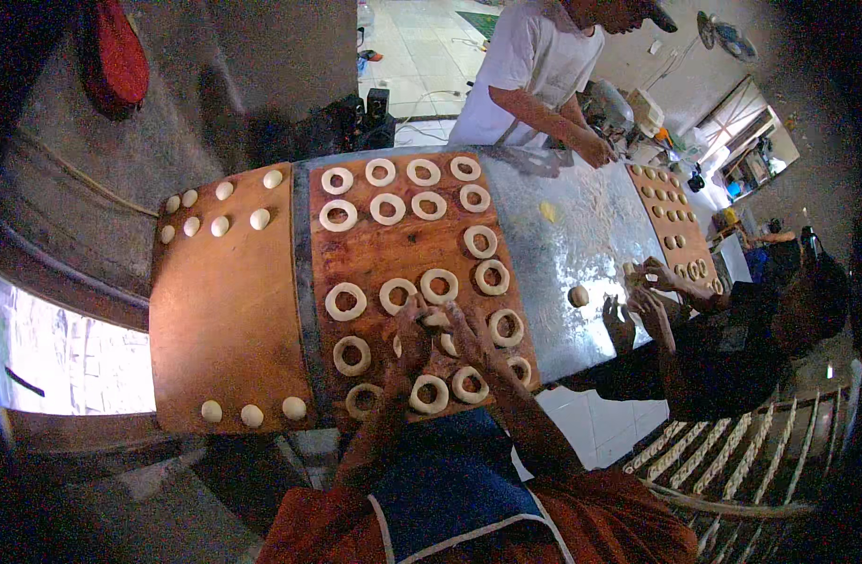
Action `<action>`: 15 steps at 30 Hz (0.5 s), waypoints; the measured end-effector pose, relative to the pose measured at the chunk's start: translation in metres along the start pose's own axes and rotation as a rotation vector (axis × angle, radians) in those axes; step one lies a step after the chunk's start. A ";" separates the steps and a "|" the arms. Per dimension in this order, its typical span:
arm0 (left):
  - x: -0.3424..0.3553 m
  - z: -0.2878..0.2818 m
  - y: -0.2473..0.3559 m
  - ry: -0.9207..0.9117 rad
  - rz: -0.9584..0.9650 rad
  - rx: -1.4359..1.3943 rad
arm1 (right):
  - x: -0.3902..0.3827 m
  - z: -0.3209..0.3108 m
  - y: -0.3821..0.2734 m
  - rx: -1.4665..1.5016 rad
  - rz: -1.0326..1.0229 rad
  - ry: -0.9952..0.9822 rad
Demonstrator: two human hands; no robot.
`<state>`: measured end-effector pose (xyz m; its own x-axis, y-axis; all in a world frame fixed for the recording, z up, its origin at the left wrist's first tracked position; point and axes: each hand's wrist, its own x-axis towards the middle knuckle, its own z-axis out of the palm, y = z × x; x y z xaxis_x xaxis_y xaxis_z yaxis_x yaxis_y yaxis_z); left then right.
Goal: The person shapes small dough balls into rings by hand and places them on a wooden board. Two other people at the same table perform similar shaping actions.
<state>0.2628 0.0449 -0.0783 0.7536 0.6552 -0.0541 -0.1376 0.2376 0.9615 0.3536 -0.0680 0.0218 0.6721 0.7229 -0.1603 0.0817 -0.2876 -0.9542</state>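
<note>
My left hand [412,340] and my right hand [469,331] meet over the near half of a reddish-brown wooden board [403,250]. Their fingers close on a pale piece of dough [436,321] from both sides; its full shape is hidden by them. Rings of raw dough surround my hands: one dough ring [439,270] lies just beyond the fingertips, another dough ring [429,411] sits below my wrists. More rings stand in rows along the far and right edges of the board.
At left, a second wooden board [226,320] carries several dough balls [220,226]. To the right stretches a floury metal tabletop [581,235] with one dough ball [578,296]. Two co-workers handle dough there, beside another board [653,202]. A rack of twisted dough strips [746,451] stands lower right.
</note>
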 end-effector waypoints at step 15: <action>0.055 -0.008 0.011 0.183 0.147 0.290 | 0.070 -0.030 -0.078 0.278 -0.038 -0.215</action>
<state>0.2976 0.0886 -0.0732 0.6083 0.7907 0.0682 -0.0284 -0.0642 0.9975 0.4163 -0.0137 0.0928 0.4998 0.8539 -0.1449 -0.1196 -0.0976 -0.9880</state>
